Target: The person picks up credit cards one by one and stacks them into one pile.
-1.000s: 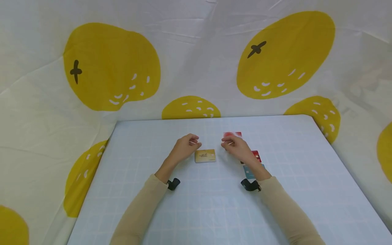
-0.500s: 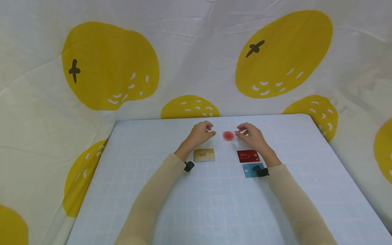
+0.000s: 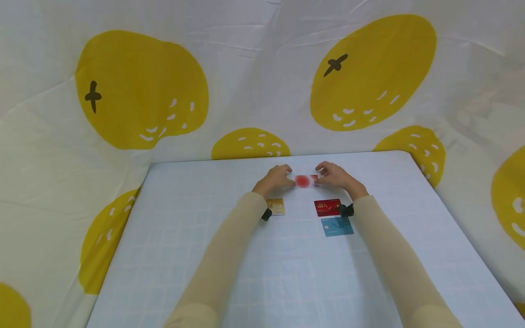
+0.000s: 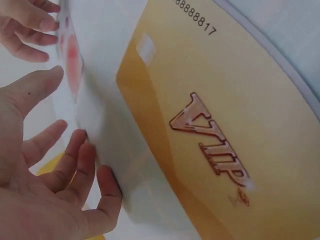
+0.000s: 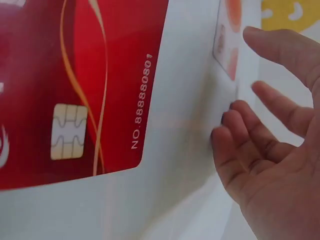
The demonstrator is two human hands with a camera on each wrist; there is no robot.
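A whitish card with a red round print (image 3: 302,181) lies flat on the far part of the table, between my two hands. My left hand (image 3: 277,177) is at its left end, thumb and fingers spread apart; nothing shows in its grasp in the left wrist view. At the card's right end is my right hand (image 3: 334,176), its thumb over or beside the edge; whether it touches cannot be told. In the right wrist view its fingers (image 5: 245,135) are loosely bent and a gap stands between thumb and card. A gold VIP card (image 4: 215,125) lies below my left wrist, partly hidden.
Near my right wrist lies a red VIP card (image 3: 326,207), partly covered by the wrist camera (image 3: 346,210). Just in front of it is a blue card (image 3: 337,226). The pale table (image 3: 287,273) ends at a fruit-printed curtain (image 3: 254,91) behind.
Both hands have moved away from me, the left also rightward, to either end of the red-print card. The red and blue cards, earlier partly under the right arm, show more.
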